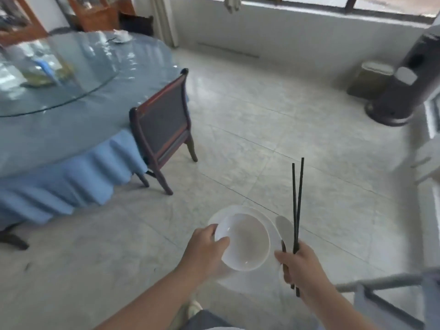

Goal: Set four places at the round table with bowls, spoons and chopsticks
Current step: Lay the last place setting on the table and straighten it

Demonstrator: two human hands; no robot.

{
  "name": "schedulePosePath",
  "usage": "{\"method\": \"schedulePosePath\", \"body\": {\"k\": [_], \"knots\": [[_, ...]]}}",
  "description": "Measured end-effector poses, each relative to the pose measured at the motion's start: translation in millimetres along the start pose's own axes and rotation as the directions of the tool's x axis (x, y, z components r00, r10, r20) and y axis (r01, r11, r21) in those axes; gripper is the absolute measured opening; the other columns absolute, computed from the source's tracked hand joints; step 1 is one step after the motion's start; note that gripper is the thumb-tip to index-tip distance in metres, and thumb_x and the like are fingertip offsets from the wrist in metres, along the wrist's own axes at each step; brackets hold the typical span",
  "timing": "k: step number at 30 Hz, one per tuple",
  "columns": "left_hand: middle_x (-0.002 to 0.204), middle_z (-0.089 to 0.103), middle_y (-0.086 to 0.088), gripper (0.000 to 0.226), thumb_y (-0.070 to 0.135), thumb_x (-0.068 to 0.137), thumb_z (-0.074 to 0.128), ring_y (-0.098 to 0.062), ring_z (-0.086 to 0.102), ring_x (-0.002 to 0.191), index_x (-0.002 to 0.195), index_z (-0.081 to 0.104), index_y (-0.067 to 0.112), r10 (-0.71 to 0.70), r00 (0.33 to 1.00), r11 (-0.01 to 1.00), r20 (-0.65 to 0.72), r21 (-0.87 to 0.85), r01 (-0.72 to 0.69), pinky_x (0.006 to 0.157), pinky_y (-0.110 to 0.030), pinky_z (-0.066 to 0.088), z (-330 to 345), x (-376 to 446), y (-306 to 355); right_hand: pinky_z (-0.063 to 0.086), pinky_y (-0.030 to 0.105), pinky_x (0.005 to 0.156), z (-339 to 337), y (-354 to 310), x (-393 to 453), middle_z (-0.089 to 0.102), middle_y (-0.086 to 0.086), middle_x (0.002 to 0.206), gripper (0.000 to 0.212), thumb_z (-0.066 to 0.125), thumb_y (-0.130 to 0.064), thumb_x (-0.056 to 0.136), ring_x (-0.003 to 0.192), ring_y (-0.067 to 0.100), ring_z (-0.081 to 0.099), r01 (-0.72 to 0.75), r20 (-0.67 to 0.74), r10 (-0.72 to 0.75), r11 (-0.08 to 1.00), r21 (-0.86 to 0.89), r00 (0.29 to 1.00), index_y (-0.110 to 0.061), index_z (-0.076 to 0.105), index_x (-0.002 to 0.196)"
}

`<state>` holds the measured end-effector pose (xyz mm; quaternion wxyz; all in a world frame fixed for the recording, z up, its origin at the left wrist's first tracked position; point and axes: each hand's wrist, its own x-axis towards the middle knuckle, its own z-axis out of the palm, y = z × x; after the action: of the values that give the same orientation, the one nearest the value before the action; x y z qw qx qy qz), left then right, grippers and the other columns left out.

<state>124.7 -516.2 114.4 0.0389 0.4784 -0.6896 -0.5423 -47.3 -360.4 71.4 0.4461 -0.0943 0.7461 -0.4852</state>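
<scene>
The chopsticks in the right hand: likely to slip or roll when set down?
Probably. The chopsticks look thin, smooth and stiff, and cross in the right hand, so they may shift. On the table's glossy cover, they could roll.

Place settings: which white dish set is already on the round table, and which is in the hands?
The far setting sits at the blue table's far edge. The bowl is held by the left hand over the floor.

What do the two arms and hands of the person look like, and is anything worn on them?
Both forearms are bare up to the picture's lower edge: no sleeves, gloves, watch or bracelet show. The left hand and right hand also show no rings, though the picture is somewhat blurred.
</scene>
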Motion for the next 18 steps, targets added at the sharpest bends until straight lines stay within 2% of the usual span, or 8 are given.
{"method": "schedulePosePath", "body": {"k": [5,9,12,15,18], "knots": [[0.096,0.069,0.002,0.029,0.040,0.075,0.053,-0.014,0.065,0.088,0.096,0.070,0.029,-0.075,0.979,0.991,-0.188,-0.124,0.052,0.080,-0.039,0.056,-109.2,0.0,-42.4,0.029,0.026,0.039,119.6,-50.9,32.9,0.040,-0.002,0.046,0.013,0.057,0.005,0.082,0.039,0.016,0.033,0.087,0.203,-0.064,0.990,-0.109,0.977,-0.006,0.053,0.078],[0.101,0.068,0.000,0.024,0.037,0.083,0.054,-0.017,0.065,0.091,0.099,0.070,0.030,-0.127,0.950,0.982,-0.285,-0.172,0.080,0.082,-0.038,0.056,-172.9,5.2,-73.1,0.030,0.025,0.039,196.8,-81.5,48.3,0.042,-0.003,0.045,0.009,0.056,0.005,0.084,0.038,0.014,0.034,0.114,0.298,-0.065,0.982,-0.150,0.952,-0.004,0.055,0.084],[0.096,0.068,0.001,0.020,0.034,0.078,0.054,-0.015,0.065,0.085,0.090,0.070,0.033,-0.176,0.922,0.971,-0.344,-0.216,0.105,0.069,-0.034,0.056,-209.3,9.4,-86.8,0.031,0.026,0.039,240.3,-99.4,54.6,0.042,-0.002,0.046,0.007,0.057,0.004,0.082,0.039,0.015,0.036,0.129,0.327,-0.064,0.975,-0.182,0.943,-0.002,0.055,0.085],[0.096,0.067,0.000,0.017,0.033,0.079,0.053,-0.014,0.065,0.082,0.085,0.069,0.037,-0.218,0.908,0.959,-0.358,-0.253,0.130,0.058,-0.024,0.048,-236.8,20.8,-95.8,0.030,0.027,0.040,270.7,-114.9,65.9,0.043,-0.002,0.046,0.007,0.057,0.005,0.080,0.039,0.016,0.035,0.131,0.355,-0.050,0.969,-0.207,0.934,-0.001,0.055,0.084],[0.091,0.068,0.003,0.019,0.033,0.076,0.051,-0.013,0.065,0.079,0.084,0.068,0.036,-0.257,0.894,0.943,-0.367,-0.297,0.149,0.055,-0.022,0.048,-254.9,39.0,-98.2,0.029,0.025,0.039,291.9,-130.1,84.9,0.045,-0.003,0.045,0.008,0.056,0.005,0.081,0.039,0.015,0.035,0.142,0.391,-0.037,0.960,-0.242,0.919,-0.002,0.056,0.083]]}}
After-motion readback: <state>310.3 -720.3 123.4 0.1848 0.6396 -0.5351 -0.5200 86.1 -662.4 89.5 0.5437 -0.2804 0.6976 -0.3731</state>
